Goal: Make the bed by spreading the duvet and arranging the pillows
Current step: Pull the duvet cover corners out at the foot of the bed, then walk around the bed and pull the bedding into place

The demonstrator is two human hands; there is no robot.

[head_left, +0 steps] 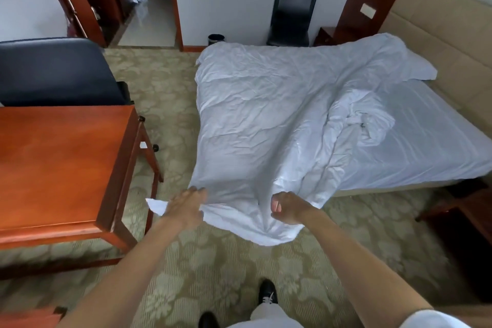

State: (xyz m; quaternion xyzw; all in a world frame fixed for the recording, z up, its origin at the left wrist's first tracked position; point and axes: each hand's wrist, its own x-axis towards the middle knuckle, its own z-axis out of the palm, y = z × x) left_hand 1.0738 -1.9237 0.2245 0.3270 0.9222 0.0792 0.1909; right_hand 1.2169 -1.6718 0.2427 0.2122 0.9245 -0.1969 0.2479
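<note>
A crumpled white duvet (266, 114) lies across the bed, and its near edge is pulled off the mattress toward me. My left hand (186, 208) grips the duvet's left corner, with a flap of cloth sticking out to its left. My right hand (286, 208) grips a bunched fold of the same edge, fingers curled round the cloth. The fitted sheet (426, 141) on the right side of the mattress is bare. A white pillow (415, 69) lies at the head end, partly under the duvet.
A reddish wooden desk (58, 162) stands close on my left, with a dark office chair (53, 72) behind it. A black chair (292, 8) and a small black bin (216, 39) stand by the far wall. A beige padded headboard (439, 34) runs along the right. Patterned carpet (226, 269) lies underfoot.
</note>
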